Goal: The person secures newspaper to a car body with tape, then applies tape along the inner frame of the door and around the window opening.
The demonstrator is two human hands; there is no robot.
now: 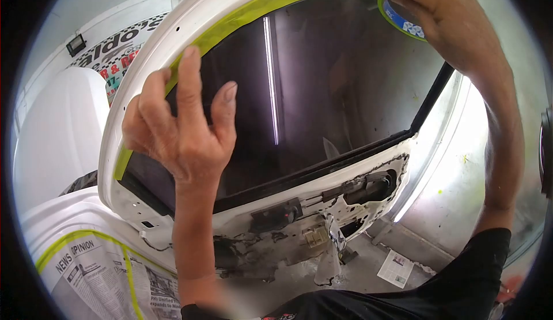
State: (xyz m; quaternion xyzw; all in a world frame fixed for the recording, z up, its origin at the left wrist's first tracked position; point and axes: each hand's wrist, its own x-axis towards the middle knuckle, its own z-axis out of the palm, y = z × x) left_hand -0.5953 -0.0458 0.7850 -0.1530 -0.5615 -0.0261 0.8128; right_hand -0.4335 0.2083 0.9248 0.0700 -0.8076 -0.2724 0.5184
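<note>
A white car door (144, 61) stands in front of me with its dark window glass (334, 84) at the centre. A strip of yellow-green masking tape (253, 14) runs along the curved upper edge of the window frame. My left hand (193, 138) has its fingers apart, the index fingertip on the strip and the thumb over the glass. At the top right, my right hand (443, 12) grips the roll of masking tape (396, 19), whose inner ring is blue and white. Its index finger reaches the strip's upper end.
Below the glass, the door's inner panel (276, 213) shows exposed mechanisms and hanging plastic film (329, 256). Newspaper (86, 274) taped to a white body panel is at lower left. A printed sheet (397, 268) lies on the floor. A wall banner (124, 52) hangs behind.
</note>
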